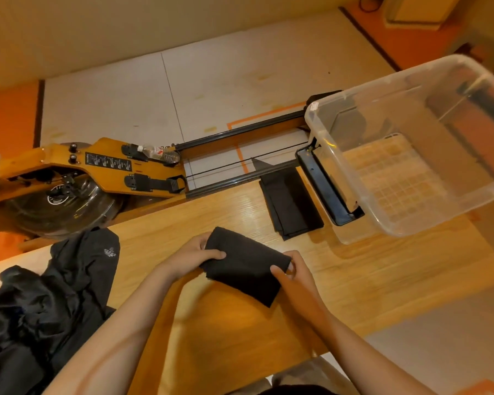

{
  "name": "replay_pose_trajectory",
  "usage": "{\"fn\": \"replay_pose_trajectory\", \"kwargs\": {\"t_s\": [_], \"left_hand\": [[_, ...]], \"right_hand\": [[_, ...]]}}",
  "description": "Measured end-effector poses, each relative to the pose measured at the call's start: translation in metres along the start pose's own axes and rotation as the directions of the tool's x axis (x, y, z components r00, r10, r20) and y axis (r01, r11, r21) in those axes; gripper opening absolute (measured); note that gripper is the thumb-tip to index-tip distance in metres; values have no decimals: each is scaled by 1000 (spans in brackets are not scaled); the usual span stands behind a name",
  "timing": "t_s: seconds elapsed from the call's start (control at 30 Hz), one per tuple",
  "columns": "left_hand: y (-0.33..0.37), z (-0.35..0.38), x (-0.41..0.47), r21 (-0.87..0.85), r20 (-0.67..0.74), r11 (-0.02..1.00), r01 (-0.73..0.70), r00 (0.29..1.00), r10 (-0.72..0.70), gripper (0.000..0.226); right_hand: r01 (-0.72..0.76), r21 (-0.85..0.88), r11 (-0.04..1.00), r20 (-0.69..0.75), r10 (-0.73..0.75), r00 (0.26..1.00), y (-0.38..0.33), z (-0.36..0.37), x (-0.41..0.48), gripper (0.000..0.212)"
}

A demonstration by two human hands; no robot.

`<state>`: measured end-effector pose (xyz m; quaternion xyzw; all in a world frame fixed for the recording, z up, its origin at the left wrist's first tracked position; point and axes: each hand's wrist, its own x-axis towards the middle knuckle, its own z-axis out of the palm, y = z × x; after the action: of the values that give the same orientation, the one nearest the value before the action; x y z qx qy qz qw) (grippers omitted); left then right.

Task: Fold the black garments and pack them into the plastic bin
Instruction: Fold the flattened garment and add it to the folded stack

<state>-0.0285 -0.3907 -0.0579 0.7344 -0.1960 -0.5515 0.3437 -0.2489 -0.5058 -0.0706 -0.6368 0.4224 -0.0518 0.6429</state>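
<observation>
Well left of the plastic bin (321, 146) lies the unfolded pile (54, 295). Nearer the bin, left hand (191, 259) and right hand (297, 277) each clasp one end of the folded black garment (246, 266), fingers (278, 271) curled on cloth. Its long axis runs hand to hand, right hand nearer the bin.

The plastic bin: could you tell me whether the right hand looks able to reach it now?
Probably yes: the bin stands open to that side, with only a flat folded cloth between, though the right hand is holding a garment.
</observation>
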Motion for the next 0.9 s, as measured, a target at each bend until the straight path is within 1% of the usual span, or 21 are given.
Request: {"fn": "replay_pose_trajectory", "kwargs": {"t_s": [0.1, 0.2, 0.3, 0.33, 0.4, 0.43, 0.47, 0.53, 0.63, 0.7, 0.8, 0.87, 0.9], "left_hand": [[36, -10, 27, 50, -34, 998, -47, 998, 48, 27], [79, -6, 56, 25, 9, 991, -134, 991, 134, 20], [119, 5, 92, -4, 23, 976, -218, 976, 218, 15], [129, 9, 104, -9, 20, 971, -240, 971, 240, 15], [140, 19, 131, -11, -4, 967, -254, 967, 254, 18], [142, 23, 143, -6, -17, 968, -249, 968, 249, 22], [141, 26, 151, 8, -32, 972, -236, 971, 236, 26], [134, 32, 163, 28, -82, 977, -210, 974, 212, 25], [127, 36, 168, 17, -139, 975, -222, 965, 222, 22], [127, 37, 167, 5, -130, 968, -251, 960, 249, 23], [134, 37, 160, -58, -149, 947, -317, 940, 306, 24], [137, 35, 159, -102, -171, 935, -339, 932, 319, 24], [136, 34, 161, -111, -180, 934, -340, 931, 317, 23]], "right_hand": [[-15, 123, 992, -113, 29, 993, -12, -3, 10, 25], [-16, 250, 968, -234, 76, 969, -26, -9, 22, 28], [31, 339, 940, -406, 117, 907, -39, -17, 37, 19], [44, 365, 930, -465, 142, 874, -40, -19, 45, 25], [51, 418, 907, -550, 209, 808, -42, -21, 59, 51], [68, 451, 890, -570, 228, 789, -42, -21, 65, 58], [78, 474, 877, -575, 241, 782, -42, -19, 70, 61], [49, 496, 867, -564, 279, 777, -39, -15, 76, 64], [35, 476, 879, -585, 286, 759, -36, -12, 75, 59], [42, 467, 884, -616, 291, 732, -34, -9, 74, 50], [73, 465, 882, -661, 291, 692, -40, -7, 73, 34], [80, 478, 875, -658, 297, 692, -46, -5, 74, 26], [73, 480, 874, -647, 297, 702, -48, -2, 74, 27]]}}
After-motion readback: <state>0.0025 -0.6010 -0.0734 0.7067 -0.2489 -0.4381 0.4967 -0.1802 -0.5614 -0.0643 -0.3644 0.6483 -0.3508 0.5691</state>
